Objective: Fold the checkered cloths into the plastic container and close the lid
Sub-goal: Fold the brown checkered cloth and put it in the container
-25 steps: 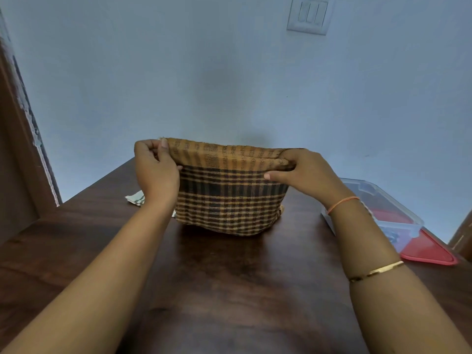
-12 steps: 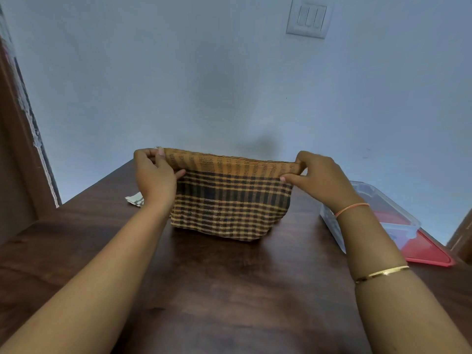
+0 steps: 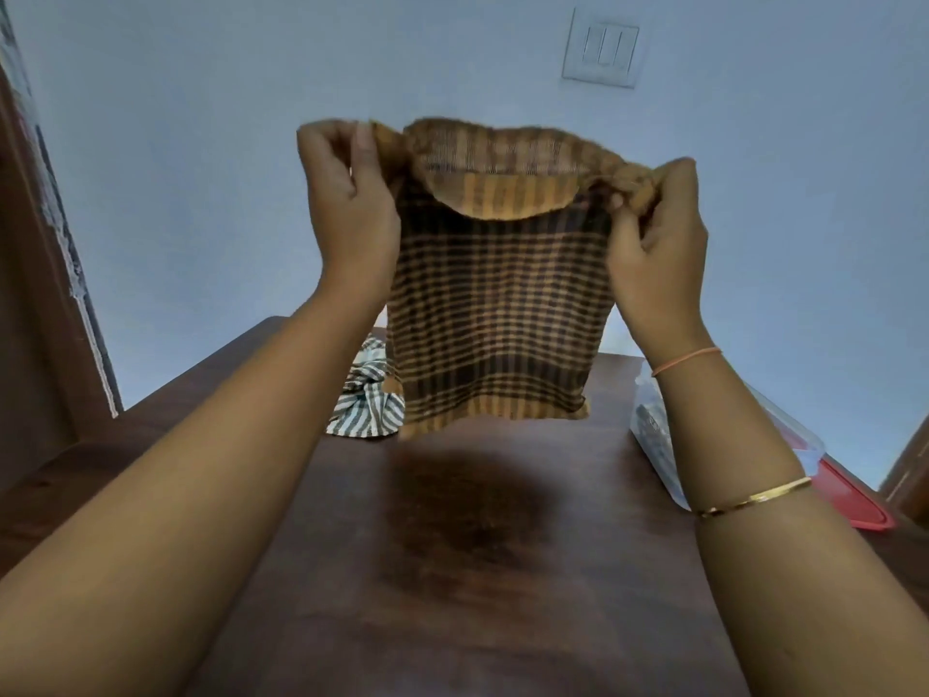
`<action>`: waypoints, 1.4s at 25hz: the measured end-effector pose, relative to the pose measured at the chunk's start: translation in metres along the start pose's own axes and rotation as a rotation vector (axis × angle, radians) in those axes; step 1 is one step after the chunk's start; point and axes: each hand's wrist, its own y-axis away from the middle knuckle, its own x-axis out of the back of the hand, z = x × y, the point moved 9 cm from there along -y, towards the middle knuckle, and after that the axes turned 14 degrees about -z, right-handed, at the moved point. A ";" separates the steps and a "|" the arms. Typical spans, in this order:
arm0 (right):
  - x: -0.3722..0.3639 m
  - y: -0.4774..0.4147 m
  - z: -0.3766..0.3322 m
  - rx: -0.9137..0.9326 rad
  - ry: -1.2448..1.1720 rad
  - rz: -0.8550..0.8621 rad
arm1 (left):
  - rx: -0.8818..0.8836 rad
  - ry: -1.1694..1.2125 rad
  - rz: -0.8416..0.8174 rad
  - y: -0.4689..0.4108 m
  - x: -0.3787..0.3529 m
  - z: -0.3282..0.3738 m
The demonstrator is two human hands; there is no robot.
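Observation:
An orange and black checkered cloth [image 3: 497, 314] hangs in the air above the wooden table [image 3: 477, 570], its lower edge just over the tabletop. My left hand [image 3: 347, 203] pinches its top left corner and my right hand [image 3: 653, 238] pinches the bunched top right corner. The top edge droops forward in a flap between them. A crumpled grey and white striped cloth [image 3: 369, 394] lies on the table behind the hanging one, partly hidden. The clear plastic container [image 3: 653, 445] sits at the right edge, mostly behind my right forearm, with the red lid [image 3: 854, 505] beside it.
A pale blue wall stands right behind the table with a light switch plate [image 3: 600, 47] high up. A wooden door frame [image 3: 45, 274] runs along the left. Another wooden edge [image 3: 910, 475] shows at the far right.
Both hands have lifted the orange cloth from the table up into the air, so it hangs longer. The striped cloth behind it has come into view.

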 end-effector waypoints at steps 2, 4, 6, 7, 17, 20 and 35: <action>-0.004 0.002 -0.014 0.094 0.167 -0.041 | -0.230 -0.203 -0.130 0.006 -0.014 0.028; -0.010 0.004 -0.014 0.119 0.280 -0.096 | -0.326 -0.367 -0.230 0.017 -0.026 0.035; -0.014 0.009 -0.010 0.103 0.362 -0.140 | -0.350 -0.504 -0.271 0.028 -0.033 0.036; -0.013 0.012 -0.010 0.108 0.407 -0.111 | -0.363 -0.555 -0.287 0.034 -0.034 0.037; -0.002 0.017 0.024 -0.078 0.341 -0.030 | -0.090 -0.987 -0.495 0.031 -0.051 -0.022; -0.002 0.020 0.012 0.018 0.323 -0.024 | -0.227 -1.008 -0.369 0.032 -0.048 -0.004; -0.017 0.023 0.053 -0.282 -0.071 -0.115 | -0.083 -0.757 -0.351 0.032 -0.045 -0.021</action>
